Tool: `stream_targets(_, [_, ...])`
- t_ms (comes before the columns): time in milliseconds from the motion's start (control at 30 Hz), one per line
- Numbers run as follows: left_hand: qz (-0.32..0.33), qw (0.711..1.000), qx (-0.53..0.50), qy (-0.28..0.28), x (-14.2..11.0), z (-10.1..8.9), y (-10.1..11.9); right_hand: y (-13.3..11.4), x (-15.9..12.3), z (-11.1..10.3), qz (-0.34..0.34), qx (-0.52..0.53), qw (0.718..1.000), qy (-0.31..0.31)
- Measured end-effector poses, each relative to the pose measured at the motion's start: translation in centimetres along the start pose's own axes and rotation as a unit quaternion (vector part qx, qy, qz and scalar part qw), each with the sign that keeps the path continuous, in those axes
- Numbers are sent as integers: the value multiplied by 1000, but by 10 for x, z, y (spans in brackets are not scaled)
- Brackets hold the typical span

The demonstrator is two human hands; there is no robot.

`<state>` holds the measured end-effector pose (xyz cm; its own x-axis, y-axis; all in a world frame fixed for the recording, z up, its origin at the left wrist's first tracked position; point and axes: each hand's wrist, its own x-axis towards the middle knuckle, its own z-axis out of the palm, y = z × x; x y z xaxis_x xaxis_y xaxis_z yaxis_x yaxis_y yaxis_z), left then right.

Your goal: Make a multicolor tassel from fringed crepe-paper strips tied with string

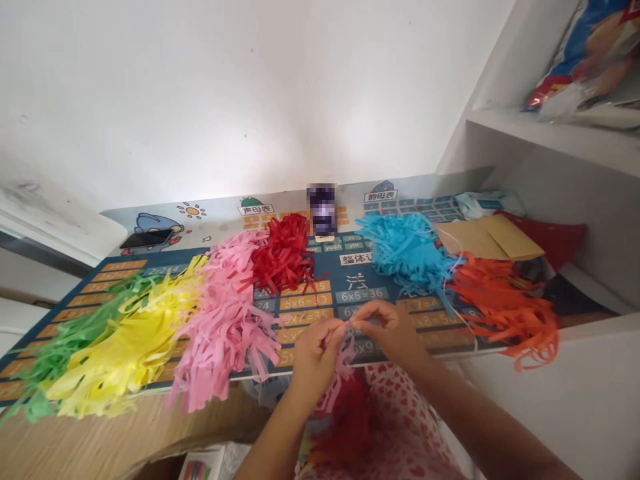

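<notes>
Both hands meet over the front edge of the desk, pinching the top of a pink paper tassel (343, 370) whose fringe hangs down past the edge. My left hand (320, 350) is closed around its upper end. From the right, my right hand (385, 327) pinches the same tip between thumb and fingers. Blurred red paper fringe (350, 417) lies below, over the lap. To the left on the desk are pink fringe (223, 320), yellow fringe (130, 340) and green fringe (85, 333). Behind the hands sits a red fringe bundle (285, 257).
Blue fringe (407, 250) and orange fringe (505, 303) lie right, with a white cord (467, 327) beside them. A phone (323, 210) stands against the wall. Brown envelopes (493, 237) lie by the shelf unit (550, 137). A dark flat device (147, 239) rests back left.
</notes>
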<state>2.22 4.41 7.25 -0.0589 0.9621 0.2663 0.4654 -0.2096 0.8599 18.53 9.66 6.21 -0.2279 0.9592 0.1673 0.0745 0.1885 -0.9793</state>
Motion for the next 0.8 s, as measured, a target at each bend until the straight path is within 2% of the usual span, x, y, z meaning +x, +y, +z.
stream_targets(133, [-8,1000,9,-12,-1,-2,1,5,-2,0,10,15,1000,-10])
stream_targets(300, [9,999,11,-47,1,-5,2,2,-2,-3,-11,-4,998,-68])
stream_targets(400, [1,999,29,-28,-2,1,-1,-2,-2,-4,-25,-25,995,-88])
stream_targets(500, [-50,998,22,15,-7,9,-6,-1,-3,-4,-19,-25,996,-81])
stream_targets(567, [-75,997,5,17,-9,11,-9,2,-3,-3,-8,-6,997,-72])
stream_targets(633, [-68,997,3,-18,-9,9,-11,6,-3,-3,-5,20,996,-89])
stream_targets(733, [-26,995,19,-90,-6,0,-10,10,-2,-4,-10,50,989,-140])
stream_targets(800, [2,992,14,-127,-5,-6,-8,11,-3,-4,-19,43,990,-133])
